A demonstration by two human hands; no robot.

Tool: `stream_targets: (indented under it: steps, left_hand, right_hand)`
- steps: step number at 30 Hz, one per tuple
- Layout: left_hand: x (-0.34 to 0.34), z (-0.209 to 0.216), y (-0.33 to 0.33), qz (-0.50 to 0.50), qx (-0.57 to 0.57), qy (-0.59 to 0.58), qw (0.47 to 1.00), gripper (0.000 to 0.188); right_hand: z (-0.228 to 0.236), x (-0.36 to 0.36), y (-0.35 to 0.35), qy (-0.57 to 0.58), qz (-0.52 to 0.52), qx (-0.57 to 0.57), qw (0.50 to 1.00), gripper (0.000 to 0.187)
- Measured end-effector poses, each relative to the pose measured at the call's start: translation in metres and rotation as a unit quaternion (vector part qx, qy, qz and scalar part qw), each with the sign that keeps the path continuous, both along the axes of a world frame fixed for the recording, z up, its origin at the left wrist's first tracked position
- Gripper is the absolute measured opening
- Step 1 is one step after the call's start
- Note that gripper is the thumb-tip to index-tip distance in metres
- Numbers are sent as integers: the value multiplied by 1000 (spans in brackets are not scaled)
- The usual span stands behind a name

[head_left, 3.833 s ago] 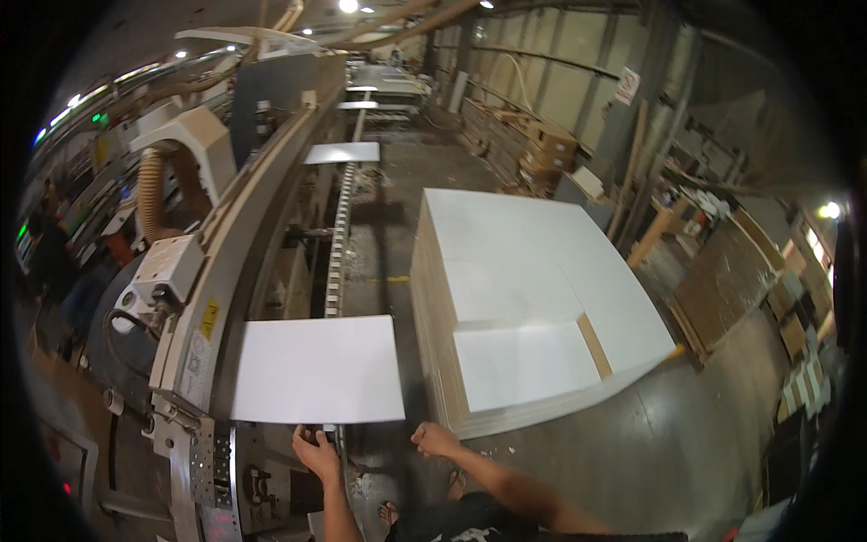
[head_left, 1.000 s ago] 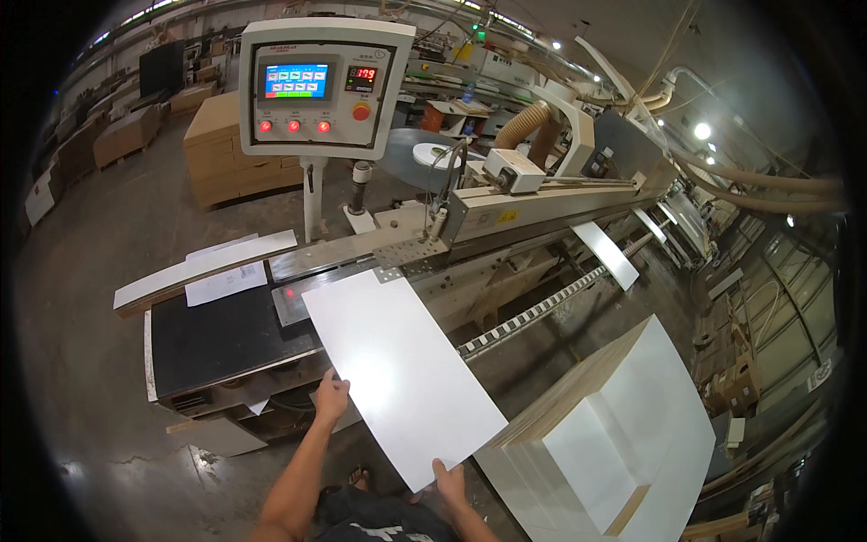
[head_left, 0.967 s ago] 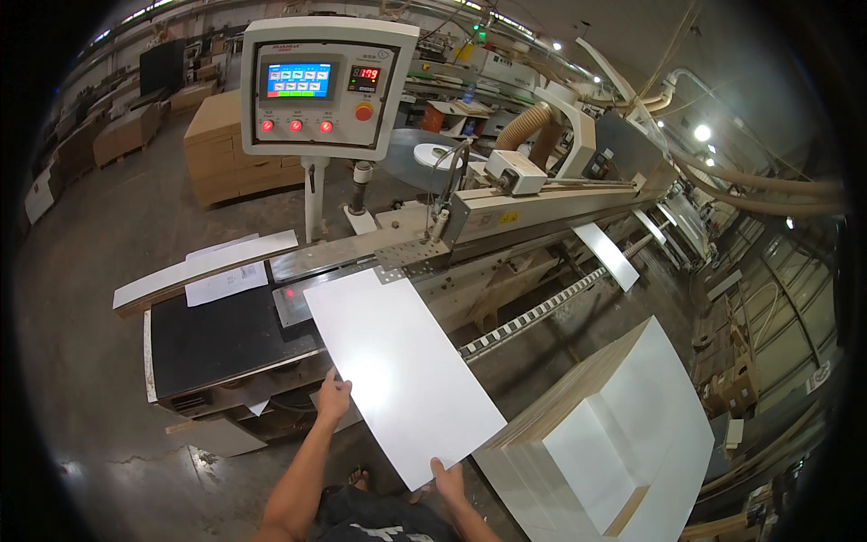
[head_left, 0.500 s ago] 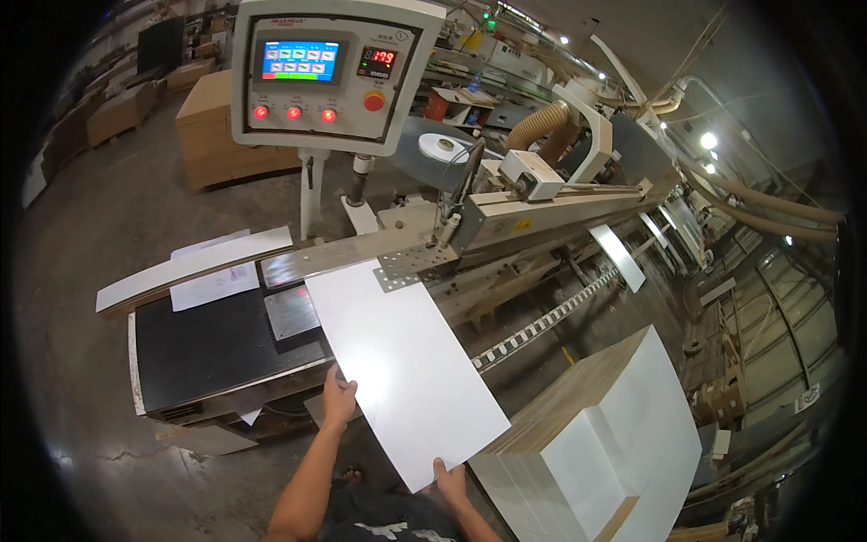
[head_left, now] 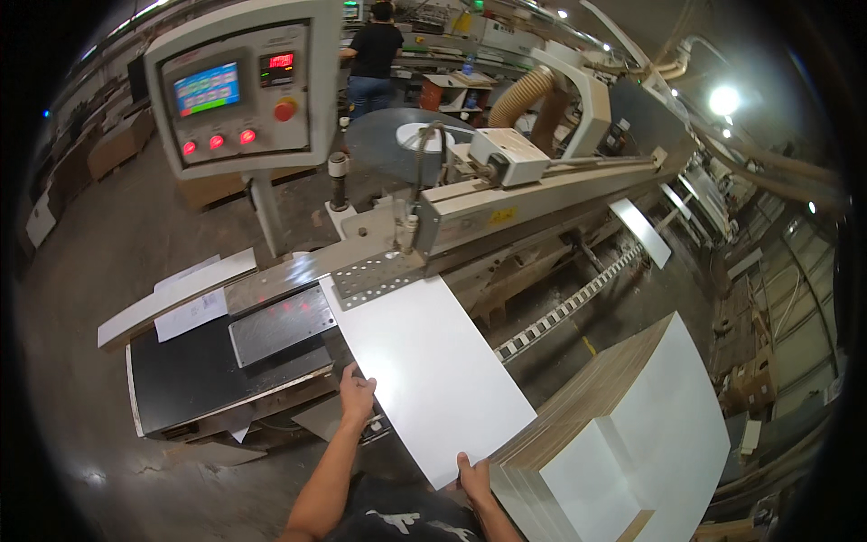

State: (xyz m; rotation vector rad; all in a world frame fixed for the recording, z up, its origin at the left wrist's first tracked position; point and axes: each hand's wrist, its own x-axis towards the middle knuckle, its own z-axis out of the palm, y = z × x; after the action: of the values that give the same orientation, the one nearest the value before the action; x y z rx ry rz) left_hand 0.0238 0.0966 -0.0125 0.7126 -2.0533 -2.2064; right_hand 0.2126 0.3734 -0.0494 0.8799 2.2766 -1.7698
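A white rectangular panel (head_left: 424,370) lies flat on the infeed of a long edge-processing machine (head_left: 506,203), its far end under a perforated metal plate (head_left: 375,275). My left hand (head_left: 358,397) grips the panel's near left edge. My right hand (head_left: 471,473) holds its near corner. Both forearms come in from the lower edge.
A tall stack of white panels (head_left: 632,434) stands at the right. A control panel (head_left: 237,86) with a screen and red buttons rises on a post. Another white panel (head_left: 641,233) rides farther down the machine. A person (head_left: 370,54) stands at the back. Loose boards (head_left: 176,294) lie at the left.
Earlier I stood by the panel stack with a panel on the roller track. Over the last second the view has closed in on the machine and the panel has slid under the metal plate.
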Motion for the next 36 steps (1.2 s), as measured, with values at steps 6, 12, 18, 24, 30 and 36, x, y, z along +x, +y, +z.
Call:
stream_targets:
  steps: [6,12,18,24,30,36]
  left_hand:
    - [-39,-7,59,-17,-42,-4,999,54]
    - [-81,-44,69,-45,-64,50,996,51]
    - [-116,-26,128,-91,-129,44,986,60]
    - [-123,45,216,-136,-86,-66,985,62]
    - [-138,5,220,-108,-130,55,984,55]
    - [7,64,300,-334,-82,286,895,27]
  right_hand:
    - [63,-37,37,-80,-42,-84,992,55]
    - [77,-54,118,-22,28,-191,981,57]
    - [0,20,215,-210,197,501,816,52]
    - [-29,68,237,-308,292,517,743,55]
    - [-31,76,200,-327,324,530,713,62]
    - [-61,123,174,-247,214,546,771,71]
